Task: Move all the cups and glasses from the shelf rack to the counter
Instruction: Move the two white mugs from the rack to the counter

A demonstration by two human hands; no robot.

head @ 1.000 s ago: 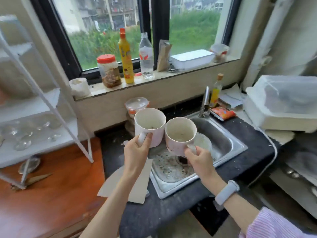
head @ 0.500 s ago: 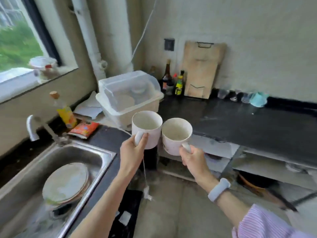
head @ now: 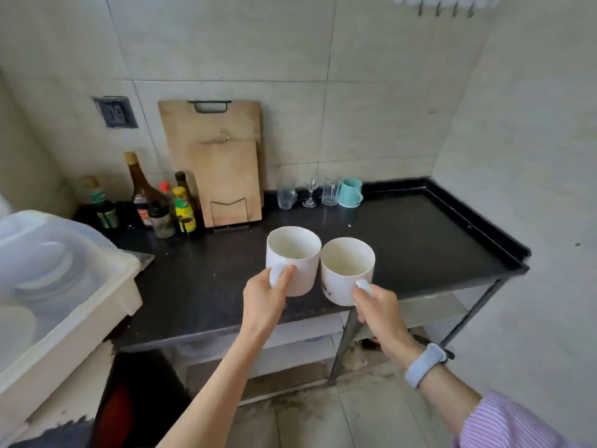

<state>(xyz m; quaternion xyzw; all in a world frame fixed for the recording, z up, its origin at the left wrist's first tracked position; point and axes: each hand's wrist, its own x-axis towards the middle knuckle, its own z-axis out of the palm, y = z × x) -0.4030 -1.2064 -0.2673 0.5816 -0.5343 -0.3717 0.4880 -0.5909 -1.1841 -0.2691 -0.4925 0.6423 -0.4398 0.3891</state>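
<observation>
Holding two white mugs over the black counter

Left hand (head: 263, 297) grips the handle of the left mug (head: 293, 260), fingers curled round it, thumb up against the side. Right hand (head: 376, 307) pinches the handle of the right mug (head: 345, 271), fingers wrapped under. Both mugs sit at frame centre, upright, mouths open, rims touching or just about. Both look lifted above the counter (head: 420, 240); can't tell if either base touches it. Right wrist has a pale watch band (head: 424, 365), striped pink sleeve (head: 504, 425) at lower right.

Along the back of the counter, centre of frame: clear glass mug (head: 286, 197), small stemmed glass (head: 310, 192), another clear glass (head: 329, 192), teal cup (head: 350, 193), lined up close together. Left of them two wooden cutting boards (head: 223, 169) lean on the tiled wall. Further left a cluster of sauce bottles (head: 161, 202). Far left, a white plastic dish box (head: 64, 286) with a clear lid. Wall socket (head: 115, 112) at upper left.
</observation>
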